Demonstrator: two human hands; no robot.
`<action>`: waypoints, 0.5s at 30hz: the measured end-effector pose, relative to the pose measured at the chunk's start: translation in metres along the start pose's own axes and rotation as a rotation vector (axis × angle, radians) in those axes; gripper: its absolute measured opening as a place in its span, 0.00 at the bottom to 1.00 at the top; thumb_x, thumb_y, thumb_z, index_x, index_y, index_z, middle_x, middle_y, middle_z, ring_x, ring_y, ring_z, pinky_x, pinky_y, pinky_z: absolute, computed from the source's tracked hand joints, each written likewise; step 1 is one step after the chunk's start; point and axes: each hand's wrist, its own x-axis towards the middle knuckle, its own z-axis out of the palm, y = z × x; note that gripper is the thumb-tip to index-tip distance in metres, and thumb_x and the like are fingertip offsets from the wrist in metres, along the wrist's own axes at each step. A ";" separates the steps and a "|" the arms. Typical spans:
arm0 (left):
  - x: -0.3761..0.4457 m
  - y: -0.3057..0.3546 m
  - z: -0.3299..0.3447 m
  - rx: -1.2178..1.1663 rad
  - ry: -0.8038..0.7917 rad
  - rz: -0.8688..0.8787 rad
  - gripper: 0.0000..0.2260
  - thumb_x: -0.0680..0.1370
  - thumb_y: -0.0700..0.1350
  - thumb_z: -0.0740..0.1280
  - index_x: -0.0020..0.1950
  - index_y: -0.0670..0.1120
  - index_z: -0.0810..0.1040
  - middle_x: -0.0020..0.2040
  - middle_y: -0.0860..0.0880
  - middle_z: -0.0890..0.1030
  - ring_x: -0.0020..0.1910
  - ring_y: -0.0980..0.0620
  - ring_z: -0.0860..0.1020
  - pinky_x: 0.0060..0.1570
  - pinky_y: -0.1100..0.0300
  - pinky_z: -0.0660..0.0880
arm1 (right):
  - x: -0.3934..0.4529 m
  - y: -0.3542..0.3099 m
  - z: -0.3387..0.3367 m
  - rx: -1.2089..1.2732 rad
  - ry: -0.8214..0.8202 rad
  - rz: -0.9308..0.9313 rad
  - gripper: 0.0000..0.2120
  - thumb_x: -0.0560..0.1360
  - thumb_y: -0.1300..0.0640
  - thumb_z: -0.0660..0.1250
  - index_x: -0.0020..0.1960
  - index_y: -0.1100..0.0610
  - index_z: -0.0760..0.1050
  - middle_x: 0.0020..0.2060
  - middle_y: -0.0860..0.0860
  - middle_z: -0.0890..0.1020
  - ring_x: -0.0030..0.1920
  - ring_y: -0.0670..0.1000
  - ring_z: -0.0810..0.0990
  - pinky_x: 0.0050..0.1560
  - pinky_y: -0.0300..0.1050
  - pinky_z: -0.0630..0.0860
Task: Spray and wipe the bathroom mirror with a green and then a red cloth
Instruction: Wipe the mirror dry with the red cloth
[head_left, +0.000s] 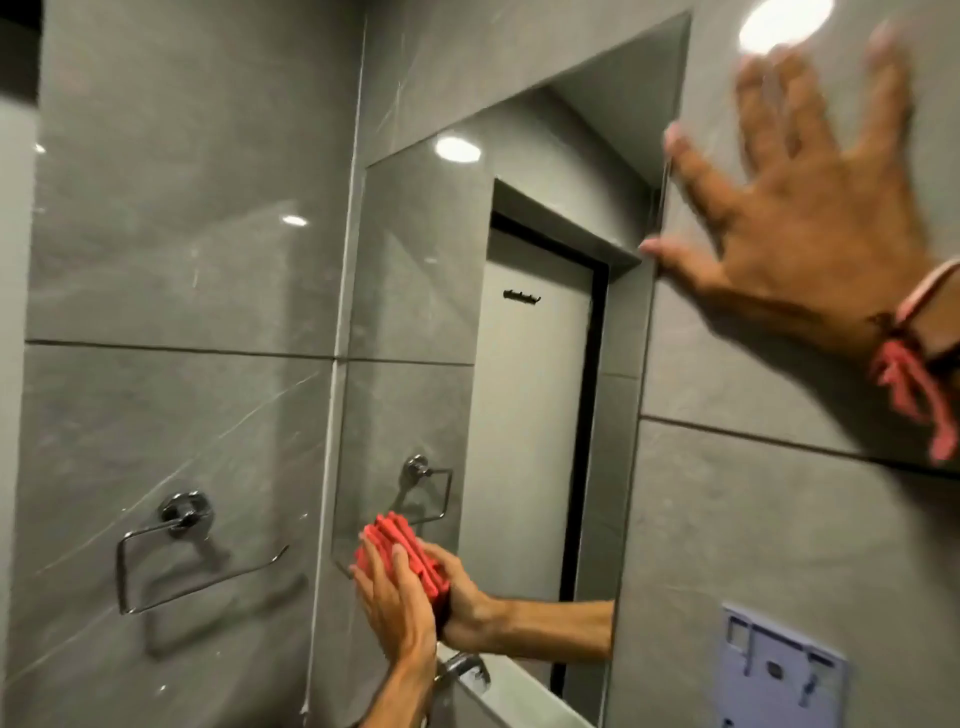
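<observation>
left hand (397, 603): flat fingers press red cloth (397, 538) on mirror (415, 286) | right hand (810, 223): splayed wide, blurred, on wall tile (753, 499)

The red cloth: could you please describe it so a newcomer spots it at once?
Find the mirror among grey tiles and go to its lower left corner. There the left hand presses a folded red cloth to the glass; it is a thick wad, unlike the thin red thread at the right wrist.
</observation>
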 end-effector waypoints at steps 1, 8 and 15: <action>-0.010 0.013 0.002 -0.035 0.005 0.001 0.25 0.85 0.48 0.56 0.82 0.49 0.55 0.83 0.44 0.56 0.83 0.45 0.52 0.80 0.51 0.49 | -0.008 0.000 -0.003 -0.031 -0.020 -0.008 0.41 0.78 0.26 0.40 0.84 0.46 0.53 0.84 0.63 0.53 0.84 0.64 0.53 0.79 0.76 0.50; -0.078 0.205 0.030 -0.219 -0.045 0.552 0.27 0.81 0.59 0.50 0.81 0.59 0.54 0.84 0.50 0.53 0.83 0.52 0.50 0.82 0.48 0.50 | -0.033 0.019 -0.010 -0.123 -0.043 -0.044 0.43 0.76 0.25 0.36 0.85 0.44 0.43 0.85 0.60 0.45 0.86 0.61 0.47 0.79 0.76 0.44; -0.030 0.383 0.069 -0.047 -0.061 1.253 0.26 0.83 0.61 0.52 0.81 0.60 0.57 0.84 0.46 0.53 0.83 0.46 0.52 0.79 0.41 0.56 | -0.032 0.020 0.002 -0.169 0.033 -0.047 0.43 0.76 0.25 0.38 0.85 0.45 0.46 0.85 0.61 0.48 0.85 0.63 0.50 0.78 0.78 0.46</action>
